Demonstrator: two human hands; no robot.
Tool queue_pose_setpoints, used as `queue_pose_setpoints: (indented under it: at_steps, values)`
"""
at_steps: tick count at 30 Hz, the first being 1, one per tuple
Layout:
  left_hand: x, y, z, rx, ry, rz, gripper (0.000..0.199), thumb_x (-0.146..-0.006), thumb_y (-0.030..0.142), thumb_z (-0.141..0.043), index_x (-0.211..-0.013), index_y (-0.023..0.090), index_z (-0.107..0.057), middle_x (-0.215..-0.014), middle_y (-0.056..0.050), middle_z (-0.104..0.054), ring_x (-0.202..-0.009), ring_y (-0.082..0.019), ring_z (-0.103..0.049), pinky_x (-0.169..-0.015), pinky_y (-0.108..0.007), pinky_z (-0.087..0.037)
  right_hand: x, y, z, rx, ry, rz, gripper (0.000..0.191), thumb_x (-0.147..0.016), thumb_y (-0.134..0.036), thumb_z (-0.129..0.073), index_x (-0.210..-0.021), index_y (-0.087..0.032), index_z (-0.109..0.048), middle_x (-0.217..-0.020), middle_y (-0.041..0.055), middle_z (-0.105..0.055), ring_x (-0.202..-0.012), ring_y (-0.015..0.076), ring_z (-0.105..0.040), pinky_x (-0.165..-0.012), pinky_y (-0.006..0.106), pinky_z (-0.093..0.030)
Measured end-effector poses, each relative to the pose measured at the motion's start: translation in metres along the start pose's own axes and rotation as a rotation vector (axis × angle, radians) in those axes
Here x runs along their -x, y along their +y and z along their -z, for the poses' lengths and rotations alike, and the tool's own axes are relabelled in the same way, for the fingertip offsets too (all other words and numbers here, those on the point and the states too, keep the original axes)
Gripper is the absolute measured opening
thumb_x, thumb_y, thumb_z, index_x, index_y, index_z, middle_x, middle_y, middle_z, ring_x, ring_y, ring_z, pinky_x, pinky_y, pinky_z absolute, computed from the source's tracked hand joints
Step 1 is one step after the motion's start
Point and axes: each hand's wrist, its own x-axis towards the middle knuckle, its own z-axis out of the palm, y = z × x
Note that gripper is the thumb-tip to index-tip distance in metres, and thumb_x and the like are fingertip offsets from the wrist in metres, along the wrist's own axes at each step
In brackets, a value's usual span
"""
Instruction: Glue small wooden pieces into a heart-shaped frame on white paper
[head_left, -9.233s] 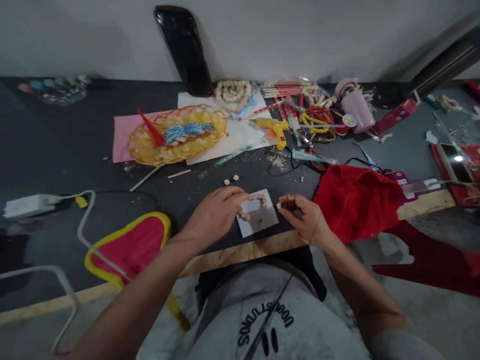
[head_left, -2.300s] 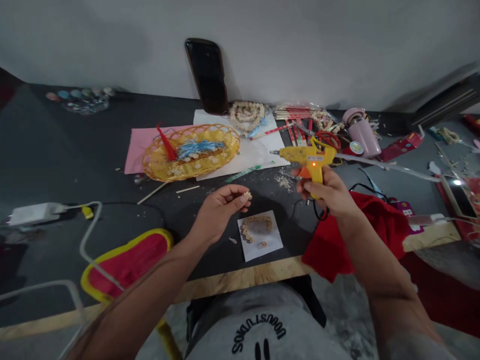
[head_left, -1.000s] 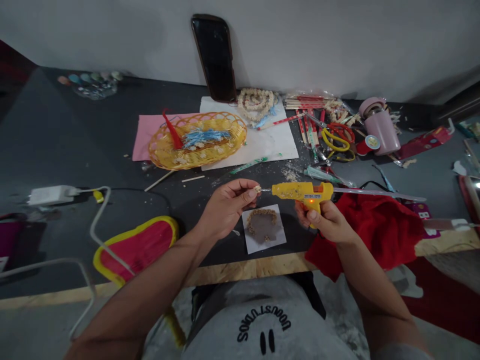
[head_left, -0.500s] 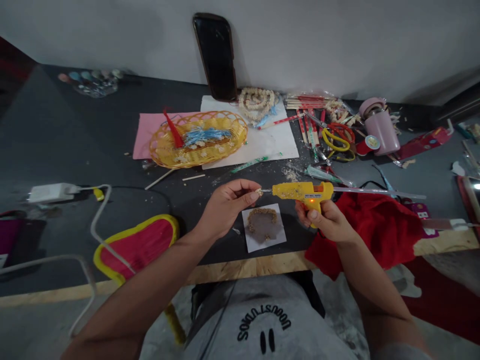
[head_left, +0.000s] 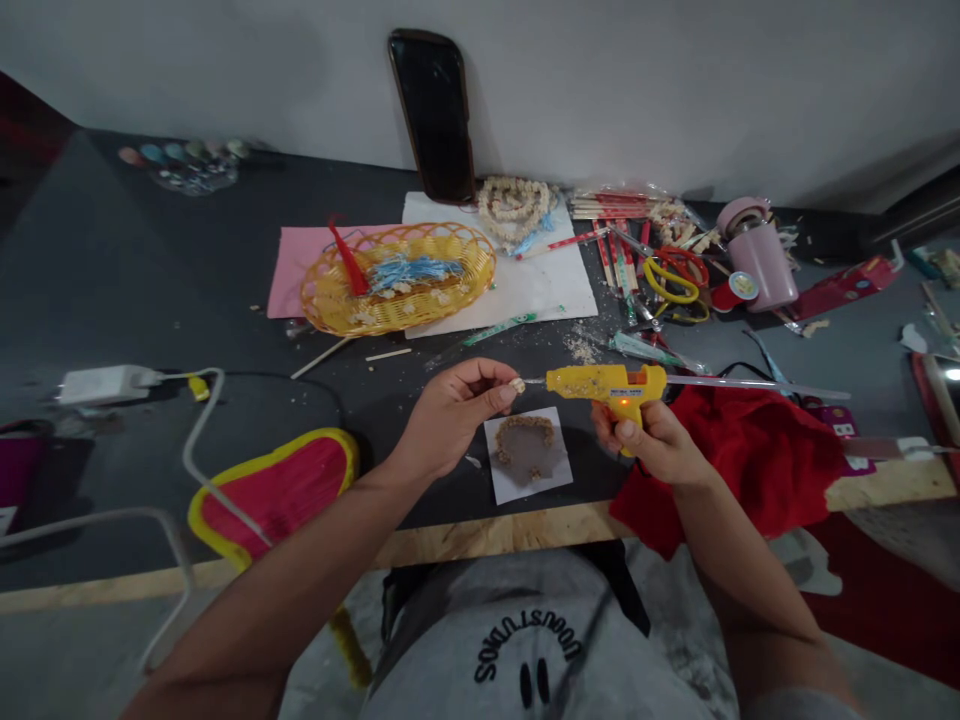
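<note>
My right hand (head_left: 649, 437) is wrapped round the handle of a yellow glue gun (head_left: 600, 382), whose small orange light glows. A long clear glue stick (head_left: 757, 384) sticks out of its back end. Between thumb and fingers, my left hand (head_left: 461, 410) pinches a small pale beige piece (head_left: 518, 385) just off the metal nozzle (head_left: 534, 380); whether they touch I cannot tell. Below the hands lies a white paper square (head_left: 517, 488) bearing a curved row of small tan pieces (head_left: 525, 425).
Behind my hands stands a yellow woven basket (head_left: 322, 318) with blue tassels and a red tassel. A phone (head_left: 433, 115) leans on the wall. To the right are scissors (head_left: 671, 283), a pink bottle (head_left: 763, 262) and red cloth (head_left: 750, 450). A white cable (head_left: 196, 430) runs at left.
Both hands stay almost in place. The pale piece in my left fingers shows slightly more clearly beside the nozzle, and the view has shifted very little.
</note>
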Motion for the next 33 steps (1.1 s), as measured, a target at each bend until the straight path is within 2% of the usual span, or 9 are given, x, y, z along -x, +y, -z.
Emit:
queue_pose_setpoints:
  at_steps: [6, 17, 24, 26, 28, 30, 33]
  values:
    - [0.001, 0.002, -0.005, 0.106, 0.007, 0.059, 0.036, -0.054, 0.033, -0.094, -0.078, 0.016, -0.073, -0.070, 0.001, -0.066, -0.058, -0.007, -0.055, -0.058, -0.019, -0.046, 0.003, 0.000, -0.001, -0.008, 0.007, 0.002, 0.040, -0.093, -0.058, -0.053, -0.082, -0.020, -0.056, -0.070, 0.0005, -0.049, -0.059, 0.0118, -0.041, -0.052, 0.026, -0.032]
    - [0.003, 0.003, -0.007, 0.217, -0.007, 0.133, 0.038, -0.051, 0.030, -0.096, -0.077, 0.015, -0.072, -0.071, 0.000, -0.069, -0.058, -0.007, -0.058, -0.056, -0.018, -0.048, 0.005, 0.005, 0.000, -0.035, -0.006, 0.010, 0.038, -0.094, -0.056, -0.054, -0.085, -0.020, -0.057, -0.073, -0.0003, -0.048, -0.061, 0.0106, -0.040, -0.054, 0.025, -0.032]
    - [0.004, 0.004, -0.005, 0.216, 0.008, 0.113, 0.035, -0.053, 0.029, -0.095, -0.077, 0.015, -0.074, -0.071, 0.000, -0.069, -0.058, -0.006, -0.058, -0.056, -0.017, -0.048, 0.001, -0.007, 0.002, -0.072, 0.003, -0.012, 0.038, -0.092, -0.057, -0.057, -0.097, -0.020, -0.062, -0.083, 0.0031, -0.059, -0.061, 0.0105, -0.046, -0.053, 0.026, -0.036]
    - [0.005, 0.005, -0.003, 0.204, 0.003, 0.095, 0.034, -0.054, 0.030, -0.094, -0.077, 0.015, -0.074, -0.072, 0.000, -0.069, -0.058, -0.006, -0.057, -0.055, -0.017, -0.047, -0.008, -0.014, 0.010, -0.043, 0.061, -0.043, 0.041, -0.090, -0.062, -0.057, -0.099, -0.021, -0.061, -0.079, 0.0027, -0.062, -0.062, 0.0122, -0.051, -0.054, 0.026, -0.041]
    - [0.006, 0.006, -0.001, 0.194, 0.001, 0.081, 0.033, -0.055, 0.030, -0.094, -0.076, 0.015, -0.073, -0.073, -0.001, -0.069, -0.057, -0.007, -0.056, -0.054, -0.018, -0.046, -0.026, -0.018, 0.023, 0.020, 0.185, -0.100, 0.045, -0.087, -0.066, -0.058, -0.096, -0.023, -0.058, -0.073, 0.0004, -0.061, -0.060, 0.0127, -0.055, -0.053, 0.026, -0.044]
    - [0.009, 0.006, -0.001, 0.196, 0.007, 0.081, 0.033, -0.055, 0.030, -0.093, -0.076, 0.015, -0.073, -0.073, -0.001, -0.069, -0.058, -0.007, -0.056, -0.055, -0.018, -0.046, -0.050, -0.018, 0.037, 0.108, 0.302, -0.159, 0.049, -0.083, -0.072, -0.059, -0.089, -0.023, -0.054, -0.063, -0.0035, -0.057, -0.051, 0.0107, -0.052, -0.048, 0.024, -0.041]
    - [0.012, 0.005, 0.000, 0.209, 0.025, 0.097, 0.034, -0.055, 0.028, -0.093, -0.079, 0.015, -0.073, -0.073, -0.002, -0.070, -0.058, -0.007, -0.057, -0.056, -0.018, -0.046, -0.095, -0.012, 0.055, 0.196, 0.354, -0.230, 0.051, -0.085, -0.074, -0.055, -0.080, -0.023, -0.049, -0.058, -0.0050, -0.053, -0.047, 0.0097, -0.049, -0.045, 0.023, -0.040]
